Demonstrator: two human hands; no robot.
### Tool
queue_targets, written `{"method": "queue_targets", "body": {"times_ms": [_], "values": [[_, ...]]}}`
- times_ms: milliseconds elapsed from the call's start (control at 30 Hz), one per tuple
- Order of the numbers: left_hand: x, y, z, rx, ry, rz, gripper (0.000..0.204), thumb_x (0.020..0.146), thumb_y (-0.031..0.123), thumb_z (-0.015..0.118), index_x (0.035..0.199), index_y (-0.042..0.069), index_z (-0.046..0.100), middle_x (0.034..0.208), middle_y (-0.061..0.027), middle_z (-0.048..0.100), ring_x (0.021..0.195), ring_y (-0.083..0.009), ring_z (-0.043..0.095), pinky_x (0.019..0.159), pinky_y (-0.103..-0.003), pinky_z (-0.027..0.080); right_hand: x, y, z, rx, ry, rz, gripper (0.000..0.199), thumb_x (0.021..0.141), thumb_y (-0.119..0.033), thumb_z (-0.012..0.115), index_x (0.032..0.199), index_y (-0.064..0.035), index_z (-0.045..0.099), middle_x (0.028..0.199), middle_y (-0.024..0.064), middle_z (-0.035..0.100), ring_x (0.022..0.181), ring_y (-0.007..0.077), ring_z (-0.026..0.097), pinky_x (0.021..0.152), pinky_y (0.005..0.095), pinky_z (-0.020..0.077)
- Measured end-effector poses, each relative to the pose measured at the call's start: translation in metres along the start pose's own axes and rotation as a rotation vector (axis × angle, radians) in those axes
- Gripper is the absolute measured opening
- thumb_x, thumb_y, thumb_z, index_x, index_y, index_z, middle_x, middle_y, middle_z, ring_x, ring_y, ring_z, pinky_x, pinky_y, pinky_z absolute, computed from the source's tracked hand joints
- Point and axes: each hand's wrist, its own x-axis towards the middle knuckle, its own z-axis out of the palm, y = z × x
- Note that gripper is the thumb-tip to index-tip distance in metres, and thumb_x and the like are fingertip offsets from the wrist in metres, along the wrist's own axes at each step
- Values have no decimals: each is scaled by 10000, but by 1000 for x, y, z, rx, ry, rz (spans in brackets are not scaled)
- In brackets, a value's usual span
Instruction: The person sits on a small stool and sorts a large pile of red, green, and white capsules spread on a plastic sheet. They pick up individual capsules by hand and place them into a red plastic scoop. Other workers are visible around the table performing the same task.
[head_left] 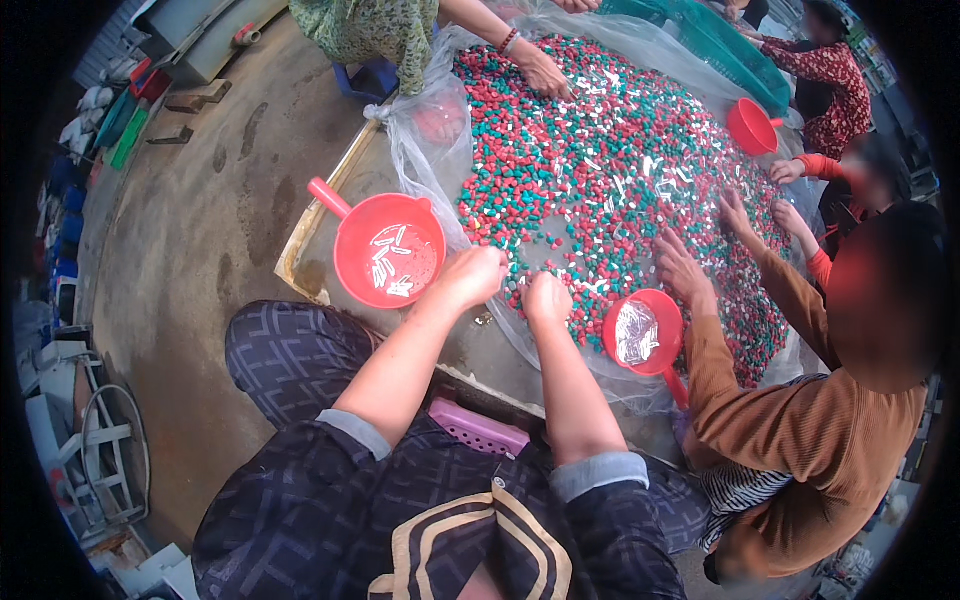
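Observation:
My left hand (478,276) is closed at the near edge of a wide pile of small red, green and white pieces (545,180). Beside it, my right hand (547,299) is closed too, knuckles up, a short gap apart from the left. Whatever either hand holds is hidden by the fingers. Left of my left hand sits a red dipper (352,262), its handle pointing up and left, with several white strips (384,268) inside. The pile lies on a clear plastic sheet (408,150) over the work surface.
At right, a person in a brown sleeve (765,420) reaches into the pile beside a second red dipper (665,357) holding white strips. Another hand (540,72) works at the far side. A third red dipper (745,128) and a green basket (735,60) stand farther back.

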Motion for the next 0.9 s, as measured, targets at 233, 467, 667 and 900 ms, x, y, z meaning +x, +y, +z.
{"method": "queue_targets", "body": {"times_ms": [233, 467, 667, 900], "values": [[-7, 2, 11, 25, -47, -1, 261, 861, 227, 586, 1069, 90, 665, 968, -208, 656, 954, -360, 622, 834, -456, 479, 12, -5, 19, -84, -58, -60, 218, 776, -195, 626, 934, -51, 665, 893, 152, 688, 835, 294, 682, 706, 391, 553], [0, -4, 19, 10, 10, 69, 251, 851, 186, 607, 1056, 50, 663, 945, -201, 665, 923, -346, 636, 826, -424, 493, -22, 64, -83, 389, 399, 339, 298, 717, -272, 662, 902, -39, 638, 838, 179, 677, 821, 347, 659, 744, 456, 507], [8, 17, 85, -153, 11, 368, 317, 821, 108, 603, 1128, 29, 621, 1002, -204, 653, 960, -334, 632, 841, -412, 496, -48, 122, -95, -74, 658, 195, 335, 747, -262, 659, 1002, -48, 626, 1010, 158, 630, 1053, 350, 555, 871, 440, 454], [33, 14, 135, -122, -296, 486, 534, 715, -95, 484, 1243, -12, 506, 1251, -231, 517, 1200, -351, 481, 1029, -393, 379, -61, 85, -22, 476, 635, -187, 160, 766, -69, 626, 925, -86, 621, 794, 98, 566, 751, 276, 588, 639, 389, 476]]}}
